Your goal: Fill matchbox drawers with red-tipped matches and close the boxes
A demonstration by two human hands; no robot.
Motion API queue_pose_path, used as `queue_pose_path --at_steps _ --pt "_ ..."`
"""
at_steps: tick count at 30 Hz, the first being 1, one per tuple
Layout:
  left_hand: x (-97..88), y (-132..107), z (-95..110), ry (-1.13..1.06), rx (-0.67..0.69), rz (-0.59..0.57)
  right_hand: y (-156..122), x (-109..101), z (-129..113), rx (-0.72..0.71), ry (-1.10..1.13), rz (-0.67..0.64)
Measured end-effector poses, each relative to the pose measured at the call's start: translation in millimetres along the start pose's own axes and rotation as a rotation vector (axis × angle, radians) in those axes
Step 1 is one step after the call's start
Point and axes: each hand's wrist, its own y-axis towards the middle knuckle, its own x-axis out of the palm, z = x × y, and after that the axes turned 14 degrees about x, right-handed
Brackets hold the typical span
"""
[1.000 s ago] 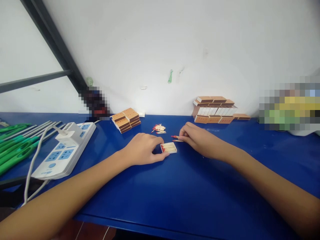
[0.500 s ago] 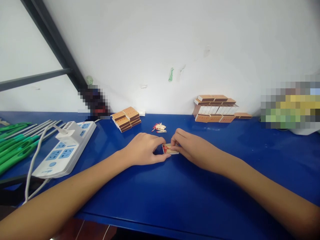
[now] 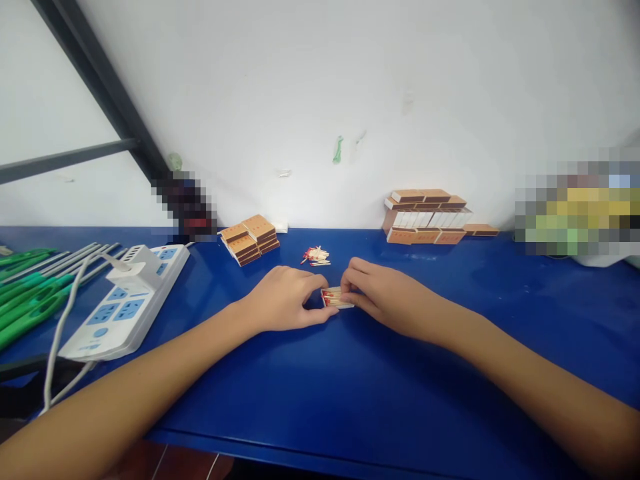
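Apparently loading: left hand (image 3: 285,298), thumb and fingers part spread, clasps small open white cardboard tray (image 3: 349,307) on glossy blue table (image 3: 310,393). Right hand (image 3: 383,291) bunches fingers over red-tipped wooden matches (image 3: 331,298) inside; any hold hidden. Next move likely calls for nudging these parallel.

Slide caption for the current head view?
Left hand holds an open tray of red-tipped matches, right hand over its other end; a loose match pile lies beyond on the blue table.
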Motion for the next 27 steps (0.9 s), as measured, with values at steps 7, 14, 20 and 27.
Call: queue_pose_path --at_steps 7,14,20,27 --pt "-0.7 -0.1 -0.7 -0.009 0.000 0.004 0.4 -4.0 -3.4 0.000 0.070 -0.007" --pt "-0.8 -0.3 -0.7 -0.012 0.027 0.025 1.5 -3.2 -1.4 0.029 0.132 0.008" --pt "-0.1 -1.0 0.4 -0.041 0.070 0.043 0.7 -3.2 -1.6 0.011 0.166 0.059" --pt "1.9 -1.8 -0.2 -0.018 0.108 0.051 -0.2 -0.8 -7.0 0.004 0.220 0.009"
